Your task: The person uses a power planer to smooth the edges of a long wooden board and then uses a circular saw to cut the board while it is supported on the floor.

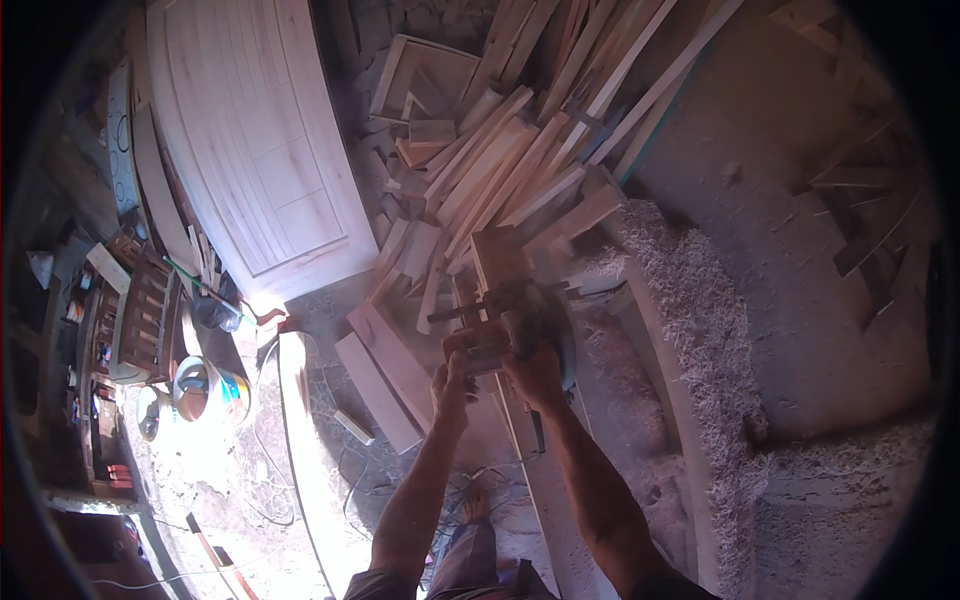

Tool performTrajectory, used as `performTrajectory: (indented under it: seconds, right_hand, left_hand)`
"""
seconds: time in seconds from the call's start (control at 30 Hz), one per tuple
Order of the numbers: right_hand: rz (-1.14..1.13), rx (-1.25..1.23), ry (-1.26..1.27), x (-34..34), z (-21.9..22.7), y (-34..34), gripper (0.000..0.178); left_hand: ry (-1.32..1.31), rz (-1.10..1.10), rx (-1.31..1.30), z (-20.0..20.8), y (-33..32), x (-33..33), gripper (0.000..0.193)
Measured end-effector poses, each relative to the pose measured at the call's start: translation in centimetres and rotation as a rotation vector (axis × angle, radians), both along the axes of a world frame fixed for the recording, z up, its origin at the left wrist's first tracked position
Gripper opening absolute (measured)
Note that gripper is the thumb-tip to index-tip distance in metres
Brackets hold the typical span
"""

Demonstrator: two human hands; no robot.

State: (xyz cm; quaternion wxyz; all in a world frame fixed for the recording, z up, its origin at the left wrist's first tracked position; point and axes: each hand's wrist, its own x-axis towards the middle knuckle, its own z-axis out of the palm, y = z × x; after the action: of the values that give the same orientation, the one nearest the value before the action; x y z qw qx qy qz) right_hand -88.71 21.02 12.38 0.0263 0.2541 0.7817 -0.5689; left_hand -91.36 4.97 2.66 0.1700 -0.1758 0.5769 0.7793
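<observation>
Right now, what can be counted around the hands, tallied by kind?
Hands on the tool: 2, left hand and right hand
Power tool: 1
Panelled door: 1
Buckets: 1
Loose plank heap: 1, boards too many to count
Total: 6

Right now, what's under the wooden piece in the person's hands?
Under the wooden piece lies a long plank, dusted with shavings. The left hand, right hand and a power tool cover where they meet.
</observation>
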Motion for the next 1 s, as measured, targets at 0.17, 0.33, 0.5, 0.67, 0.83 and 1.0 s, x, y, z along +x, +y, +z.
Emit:
performTrajectory:
  seconds: [0.17,0.33,0.5,0.67,0.83,1.0]
  right_hand:
    - [-0.045,0.088,0.099,-1.1,-2.4,0.5,0.038]
    - [-0.067,0.185,0.413,-2.6,-3.9,0.5,0.009]
    - [-0.051,0.025,0.266,-3.2,-2.8,0.7,0.012]
    - [-0.056,0.042,0.217,-3.5,-2.2,0.3,0.028]
    - [-0.049,0.104,0.301,-3.6,-2.8,0.7,0.037]
    - [-0.057,0.046,0.264,-3.3,-0.6,-0.1,0.037]
  left_hand:
    - [-0.016,-0.016,-0.022,0.8,0.5,-0.9,0.052]
    - [-0.022,-0.017,-0.018,0.6,0.6,-2.3,0.052]
    - [-0.013,-0.032,-0.011,0.9,0.8,-3.1,0.053]
    - [-0.012,-0.051,-0.02,0.3,0.2,-3.5,0.057]
    - [-0.073,-0.091,0.017,0.5,0.1,-3.8,0.059]
    - [-0.081,-0.121,0.068,-0.4,-0.9,-4.3,0.06]
